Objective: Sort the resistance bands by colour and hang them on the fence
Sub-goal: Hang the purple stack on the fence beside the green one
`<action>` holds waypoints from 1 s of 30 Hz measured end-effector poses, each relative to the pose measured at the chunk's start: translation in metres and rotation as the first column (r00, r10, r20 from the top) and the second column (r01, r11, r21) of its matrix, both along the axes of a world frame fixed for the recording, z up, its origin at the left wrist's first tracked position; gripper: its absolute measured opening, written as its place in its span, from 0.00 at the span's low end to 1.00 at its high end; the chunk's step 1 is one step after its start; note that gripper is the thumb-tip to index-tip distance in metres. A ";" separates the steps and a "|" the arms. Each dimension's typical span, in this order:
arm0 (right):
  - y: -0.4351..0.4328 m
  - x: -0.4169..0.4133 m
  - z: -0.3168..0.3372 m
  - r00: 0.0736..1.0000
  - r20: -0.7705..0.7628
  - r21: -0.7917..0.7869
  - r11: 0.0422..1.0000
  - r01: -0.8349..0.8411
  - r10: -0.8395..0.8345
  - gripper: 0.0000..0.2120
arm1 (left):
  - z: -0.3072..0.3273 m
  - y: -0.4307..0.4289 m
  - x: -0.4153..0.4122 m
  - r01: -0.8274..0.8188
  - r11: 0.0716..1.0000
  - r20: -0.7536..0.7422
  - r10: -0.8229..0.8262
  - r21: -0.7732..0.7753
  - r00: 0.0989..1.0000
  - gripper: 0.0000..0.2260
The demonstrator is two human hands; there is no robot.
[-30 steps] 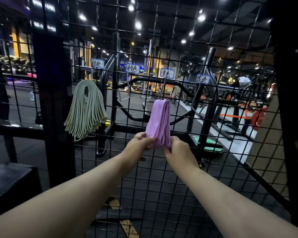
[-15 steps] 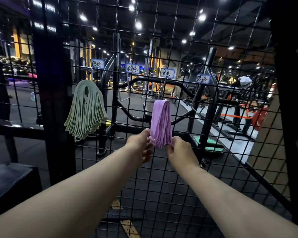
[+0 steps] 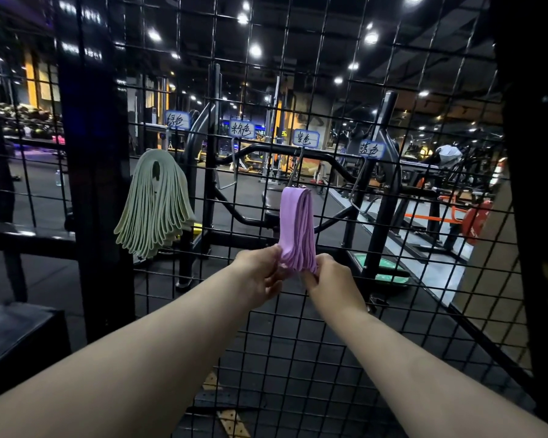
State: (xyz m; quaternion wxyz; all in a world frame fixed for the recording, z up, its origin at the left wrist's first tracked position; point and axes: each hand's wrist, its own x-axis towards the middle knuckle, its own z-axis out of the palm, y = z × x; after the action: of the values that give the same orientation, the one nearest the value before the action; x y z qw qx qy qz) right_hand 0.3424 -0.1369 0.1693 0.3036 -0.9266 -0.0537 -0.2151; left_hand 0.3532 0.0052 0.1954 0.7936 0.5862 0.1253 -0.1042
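While purple bands (image 3: 296, 227) are hanging mid-frame on the fence (image 3: 95, 200), left hand (image 3: 260, 275) and right hand (image 3: 329, 279) are pinching their lower ends.

Dim scene, and you're shooting into the light. Ceiling spots (image 3: 255, 51) behind the fence (image 3: 329, 327) blow out to white blobs with halos. Fence wires read as dark silhouettes; the thick post (image 3: 92, 184) on your left is near black, no detail. Your forearms (image 3: 159, 352) are evenly lit from the front, no hard shadows. Purple bands (image 3: 298, 229) and green bands (image 3: 154, 203) are sharp, strands visible. Labels (image 3: 242, 129) are legible. Gym machines behind go soft and noisy. Pale floor strip (image 3: 424, 267) glares slightly. Wide-angle bends the wires at the edges; the right edge falls to black.
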 end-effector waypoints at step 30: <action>-0.005 0.013 -0.007 0.997 -0.051 0.380 0.924 -0.034 0.058 0.07 | -0.012 0.012 0.005 -0.142 0.989 0.070 0.145 -0.042 0.987 0.04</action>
State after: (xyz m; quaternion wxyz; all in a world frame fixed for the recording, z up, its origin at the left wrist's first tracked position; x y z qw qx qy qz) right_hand 0.3558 -0.1415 0.1620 0.4834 -0.8552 -0.0234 -0.1856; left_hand 0.3582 0.0169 0.1833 0.8136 0.5646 0.1362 -0.0276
